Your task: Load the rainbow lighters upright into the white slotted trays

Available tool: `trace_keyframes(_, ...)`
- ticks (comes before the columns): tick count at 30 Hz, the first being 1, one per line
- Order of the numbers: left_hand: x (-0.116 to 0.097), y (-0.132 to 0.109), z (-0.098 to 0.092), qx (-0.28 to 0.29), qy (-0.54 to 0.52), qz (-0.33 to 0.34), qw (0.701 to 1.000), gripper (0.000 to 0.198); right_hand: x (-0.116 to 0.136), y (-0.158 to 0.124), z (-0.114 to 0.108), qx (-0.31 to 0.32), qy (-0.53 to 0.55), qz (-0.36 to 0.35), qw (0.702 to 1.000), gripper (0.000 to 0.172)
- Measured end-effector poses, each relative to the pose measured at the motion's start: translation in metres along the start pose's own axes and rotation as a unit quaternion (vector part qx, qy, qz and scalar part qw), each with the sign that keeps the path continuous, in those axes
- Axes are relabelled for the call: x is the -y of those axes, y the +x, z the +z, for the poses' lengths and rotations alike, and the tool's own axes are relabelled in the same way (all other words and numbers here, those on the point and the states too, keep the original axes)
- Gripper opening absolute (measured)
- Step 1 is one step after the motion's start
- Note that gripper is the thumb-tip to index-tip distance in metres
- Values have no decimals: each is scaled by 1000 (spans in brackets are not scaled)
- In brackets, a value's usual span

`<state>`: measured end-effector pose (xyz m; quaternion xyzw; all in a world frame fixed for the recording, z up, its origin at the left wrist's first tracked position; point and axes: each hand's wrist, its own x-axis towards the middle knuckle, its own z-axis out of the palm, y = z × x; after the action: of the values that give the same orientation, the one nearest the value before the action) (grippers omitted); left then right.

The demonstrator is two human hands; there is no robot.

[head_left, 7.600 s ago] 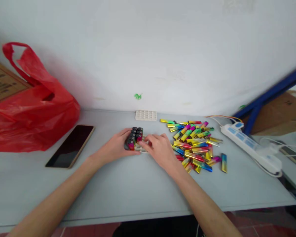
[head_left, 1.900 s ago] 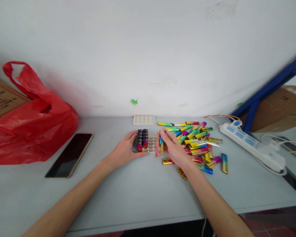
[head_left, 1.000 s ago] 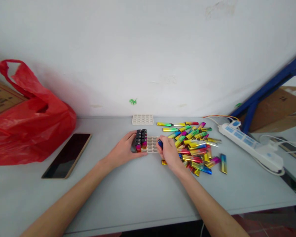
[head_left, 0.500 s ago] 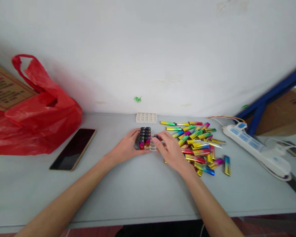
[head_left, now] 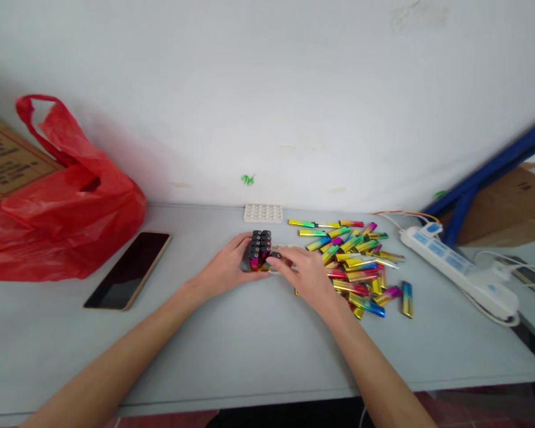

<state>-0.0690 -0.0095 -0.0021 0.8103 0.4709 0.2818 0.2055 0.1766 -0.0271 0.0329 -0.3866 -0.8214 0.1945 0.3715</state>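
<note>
Two rows of lighters (head_left: pixel 261 244) with black tops and shiny pink-gold bodies stand upright in the left end of a white tray with holes (head_left: pixel 274 272). My left hand (head_left: pixel 225 266) is curled round that end, its thumb along the front edge and its fingers by the back of the rows. Between the thumb and fingers of my right hand (head_left: pixel 310 274) is another lighter (head_left: pixel 275 255), its black top showing right beside the standing rows. The hand covers its lower part and much of the tray. Close to my right hand lies a pile of metallic multicoloured lighters (head_left: pixel 356 261).
A second white tray with holes (head_left: pixel 263 212) rests against the wall. On the left are a phone (head_left: pixel 128 270), a red plastic bag (head_left: pixel 75 220) and a cardboard box (head_left: pixel 13 160). A white power strip (head_left: pixel 459 273) with cables and a blue metal frame (head_left: pixel 485 178) stand at the right.
My right hand has brought the lighter slightly left and down, up against the standing rows. My left hand keeps its place at the tray.
</note>
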Motion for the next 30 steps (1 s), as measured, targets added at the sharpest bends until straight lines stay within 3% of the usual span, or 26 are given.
trace_keyframes(3, 1, -1, -1, 6, -1, 6, 1000, 70, 2, 3, -8, 53, -72, -44, 995, 31)
trace_keyframes(6, 7, -1, -2, 2, 15, 0, 1000, 71, 11, 9, -11, 97, -128, -32, 986, 32)
trace_keyframes(10, 16, 1, -1, -14, 28, 8, 999, 69, 23, 17, 4, 104, -208, 49, 971, 45)
trace_keyframes(14, 17, 3, -4, -15, 25, 12, 1000, 63, 25, 19, 10, 83, -171, 67, 980, 53)
trace_keyframes(16, 16, 5, -6, -18, 38, 5, 999, 65, 18, 16, -4, 40, -139, 81, 986, 55)
trace_keyframes(19, 17, 6, -7, -26, 66, 5, 997, 71, -5, 4, -47, -65, -133, 128, 981, 51)
trace_keyframes(22, 21, 7, -7, -25, 81, 5, 996, 72, -41, -20, -100, -134, -146, 153, 968, 23)
trace_keyframes(24, 23, 8, -7, -22, 85, 4, 996, 73, -67, -37, -130, -111, -169, 153, 967, 15)
trace_keyframes(26, 23, 8, -8, -18, 82, 4, 996, 71, -90, -49, -148, -73, -201, 169, 962, 18)
trace_keyframes(30, 23, 8, -9, -18, 68, 3, 998, 68, -109, -46, -146, -30, -282, 258, 924, 32)
